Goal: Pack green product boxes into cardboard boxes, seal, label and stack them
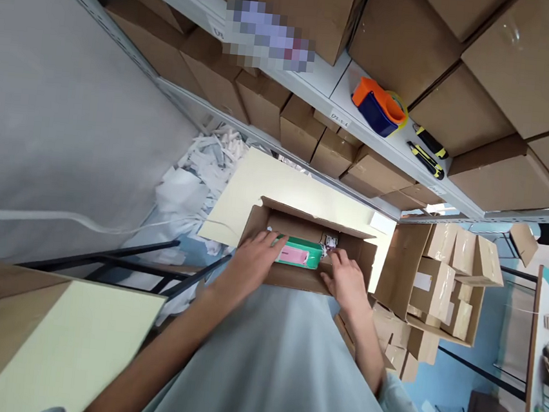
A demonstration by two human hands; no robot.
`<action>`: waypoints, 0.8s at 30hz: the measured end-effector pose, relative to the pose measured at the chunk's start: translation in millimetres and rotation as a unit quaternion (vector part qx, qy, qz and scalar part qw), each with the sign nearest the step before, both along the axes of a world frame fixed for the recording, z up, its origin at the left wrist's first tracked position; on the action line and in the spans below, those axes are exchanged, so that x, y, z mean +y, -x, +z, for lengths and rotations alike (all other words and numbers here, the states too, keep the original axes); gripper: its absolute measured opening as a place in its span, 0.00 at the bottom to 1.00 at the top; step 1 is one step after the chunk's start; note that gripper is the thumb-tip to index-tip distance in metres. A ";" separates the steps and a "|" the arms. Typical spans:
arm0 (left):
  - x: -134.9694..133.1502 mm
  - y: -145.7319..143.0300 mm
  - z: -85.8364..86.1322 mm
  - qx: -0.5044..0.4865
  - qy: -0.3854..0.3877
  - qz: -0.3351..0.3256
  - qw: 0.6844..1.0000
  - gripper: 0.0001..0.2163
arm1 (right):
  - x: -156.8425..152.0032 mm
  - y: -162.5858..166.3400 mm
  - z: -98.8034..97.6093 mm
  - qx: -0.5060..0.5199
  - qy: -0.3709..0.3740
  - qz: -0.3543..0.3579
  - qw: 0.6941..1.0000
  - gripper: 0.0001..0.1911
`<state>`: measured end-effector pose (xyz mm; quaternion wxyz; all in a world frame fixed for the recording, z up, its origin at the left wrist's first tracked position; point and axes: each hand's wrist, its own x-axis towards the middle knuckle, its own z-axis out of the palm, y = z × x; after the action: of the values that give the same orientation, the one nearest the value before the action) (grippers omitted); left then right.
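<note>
In front of my body an open cardboard box (pixel 296 278) stands with its flaps up. Inside lies a long green package (pixel 313 256) with a pink panel (pixel 294 254) on its face. The fingers of my left hand (pixel 257 257) close over the package's left end, which they partly cover. My right hand (pixel 348 279) reaches in at the box's right side, thumb and fingers apart. Its fingertips are beside a small white patterned piece (pixel 330 242) at the package's right end; whether they touch it I cannot tell.
The box sits on a pale yellow tabletop (pixel 242 190). Cartons fill the shelf above, where an orange and blue tape dispenser (pixel 380 107) and two box cutters (pixel 427 159) lie. White paper scraps (pixel 210 167) pile up at the left. A large carton (pixel 401 270) of small boxes stands right.
</note>
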<state>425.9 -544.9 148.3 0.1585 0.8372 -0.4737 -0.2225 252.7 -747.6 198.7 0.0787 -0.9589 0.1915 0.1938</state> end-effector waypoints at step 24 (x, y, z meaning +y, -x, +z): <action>18.2 -13.4 5.0 -0.083 0.070 0.369 0.923 0.11 | -55.1 67.3 -6.5 -0.182 0.004 -0.237 0.954 0.22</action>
<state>439.3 -526.7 153.3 0.2483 0.9549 -0.1566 -0.0444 185.4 -802.8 192.3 0.1520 -0.9054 0.3963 -0.0086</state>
